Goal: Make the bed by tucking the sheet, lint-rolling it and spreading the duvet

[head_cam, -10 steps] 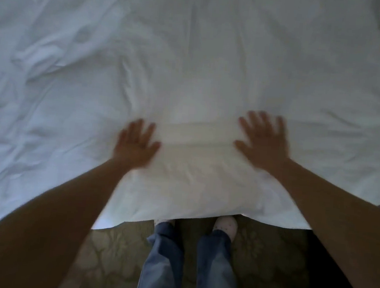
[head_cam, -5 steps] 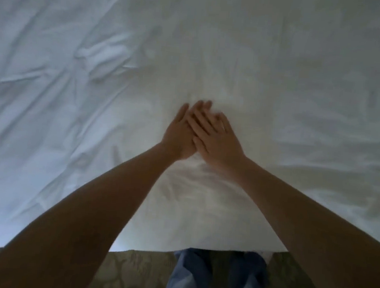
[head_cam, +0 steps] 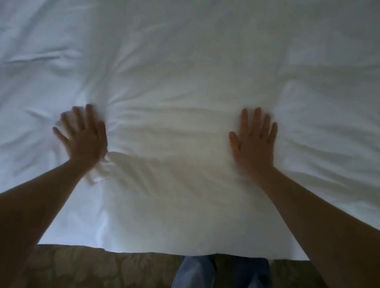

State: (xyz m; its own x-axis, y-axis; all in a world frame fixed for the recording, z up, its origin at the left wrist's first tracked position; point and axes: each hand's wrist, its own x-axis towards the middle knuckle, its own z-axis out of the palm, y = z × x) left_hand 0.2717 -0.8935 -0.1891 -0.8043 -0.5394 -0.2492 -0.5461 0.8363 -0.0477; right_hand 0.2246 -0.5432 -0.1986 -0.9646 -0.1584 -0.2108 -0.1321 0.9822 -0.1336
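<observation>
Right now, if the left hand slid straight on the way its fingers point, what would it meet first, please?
Only more white bedding: the left hand lies flat on it, and the bunch of creases just ahead comes first. Beyond that the way looks free as far as the picture shows.

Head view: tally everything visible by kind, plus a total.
bare hands flat on the cloth: 2 (left hand, right hand)
white wrinkled bedding cloth: 1
blue denim trouser legs: 2
beige patterned carpet: 1
total: 6
</observation>
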